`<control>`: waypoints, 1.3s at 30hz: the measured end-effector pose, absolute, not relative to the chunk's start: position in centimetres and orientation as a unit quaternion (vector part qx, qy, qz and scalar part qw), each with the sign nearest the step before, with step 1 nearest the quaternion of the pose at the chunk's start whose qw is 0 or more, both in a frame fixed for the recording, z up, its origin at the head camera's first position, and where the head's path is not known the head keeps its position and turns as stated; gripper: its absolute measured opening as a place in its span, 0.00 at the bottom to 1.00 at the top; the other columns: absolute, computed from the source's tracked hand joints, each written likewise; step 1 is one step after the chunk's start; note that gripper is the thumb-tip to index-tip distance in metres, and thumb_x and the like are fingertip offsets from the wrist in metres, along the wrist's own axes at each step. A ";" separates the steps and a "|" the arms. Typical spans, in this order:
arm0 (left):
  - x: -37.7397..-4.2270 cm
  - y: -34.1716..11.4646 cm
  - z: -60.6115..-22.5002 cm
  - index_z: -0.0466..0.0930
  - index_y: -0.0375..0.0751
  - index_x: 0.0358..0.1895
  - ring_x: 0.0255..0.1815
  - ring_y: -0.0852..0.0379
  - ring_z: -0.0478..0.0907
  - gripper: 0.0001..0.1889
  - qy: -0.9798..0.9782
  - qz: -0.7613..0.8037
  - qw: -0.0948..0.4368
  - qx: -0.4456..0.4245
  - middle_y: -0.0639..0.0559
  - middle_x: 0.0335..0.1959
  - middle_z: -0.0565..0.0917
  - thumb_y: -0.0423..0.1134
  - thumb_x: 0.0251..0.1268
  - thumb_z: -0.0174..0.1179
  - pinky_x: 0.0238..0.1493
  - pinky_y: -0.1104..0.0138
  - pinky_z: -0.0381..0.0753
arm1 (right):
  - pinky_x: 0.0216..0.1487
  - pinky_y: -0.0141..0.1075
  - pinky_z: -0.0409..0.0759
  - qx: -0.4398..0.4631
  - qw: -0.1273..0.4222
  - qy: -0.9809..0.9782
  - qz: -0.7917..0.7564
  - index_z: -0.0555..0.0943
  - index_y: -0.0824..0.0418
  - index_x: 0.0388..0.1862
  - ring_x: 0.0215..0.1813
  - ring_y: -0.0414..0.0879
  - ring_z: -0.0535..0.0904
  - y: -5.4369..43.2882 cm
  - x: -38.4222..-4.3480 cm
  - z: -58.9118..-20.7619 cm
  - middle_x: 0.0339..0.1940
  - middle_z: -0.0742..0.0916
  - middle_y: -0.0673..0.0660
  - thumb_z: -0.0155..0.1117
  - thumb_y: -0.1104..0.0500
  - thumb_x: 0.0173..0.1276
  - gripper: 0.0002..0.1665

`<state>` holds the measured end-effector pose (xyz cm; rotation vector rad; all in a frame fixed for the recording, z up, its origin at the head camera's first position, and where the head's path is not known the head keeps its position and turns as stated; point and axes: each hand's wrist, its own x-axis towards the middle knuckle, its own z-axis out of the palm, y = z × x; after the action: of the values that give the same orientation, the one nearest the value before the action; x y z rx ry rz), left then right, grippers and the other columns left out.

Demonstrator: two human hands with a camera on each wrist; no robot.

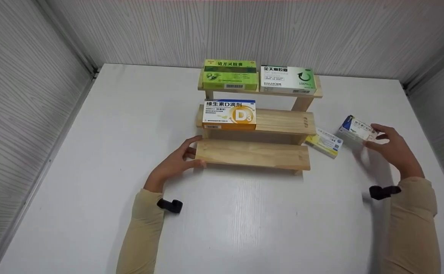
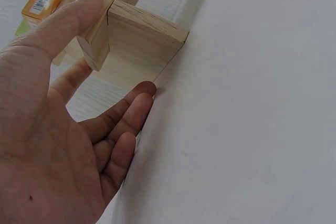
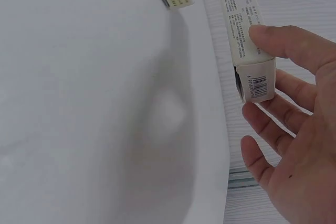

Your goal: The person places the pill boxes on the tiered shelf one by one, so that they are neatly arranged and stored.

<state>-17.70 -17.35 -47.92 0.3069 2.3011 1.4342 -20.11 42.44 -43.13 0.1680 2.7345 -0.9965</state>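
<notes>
Box (image 1: pixel 356 130): right of the rack (image 1: pixel 254 153); its long axis runs far-left to near-right.
Right hand (image 1: pixel 392 149): the nearer, pinching the box's right end.
Left hand (image 1: pixel 174 163): gripping the rack's near shelf by its left end.
Right wrist view: shows us the barcoded end, hidden in the head view.

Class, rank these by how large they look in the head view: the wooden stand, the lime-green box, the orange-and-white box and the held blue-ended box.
1. Wooden stand
2. Lime-green box and orange-and-white box: look alike, unranked
3. Held blue-ended box
</notes>
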 end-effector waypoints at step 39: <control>-17.7 -17.4 -48.1 0.52 0.63 0.75 0.58 0.48 0.72 0.43 0.832 0.505 0.199 0.116 0.42 0.58 0.75 0.51 0.59 0.67 0.64 0.55 0.64 | 0.58 0.35 0.64 -0.148 0.054 0.919 -0.362 0.68 0.54 0.70 0.60 0.44 0.67 30.4 -20.2 -36.3 0.67 0.73 0.58 0.65 0.56 0.67 0.33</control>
<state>-17.71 -17.41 -48.07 0.3235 2.3262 1.4113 -20.19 30.37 -36.33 -0.4496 2.7909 -1.1000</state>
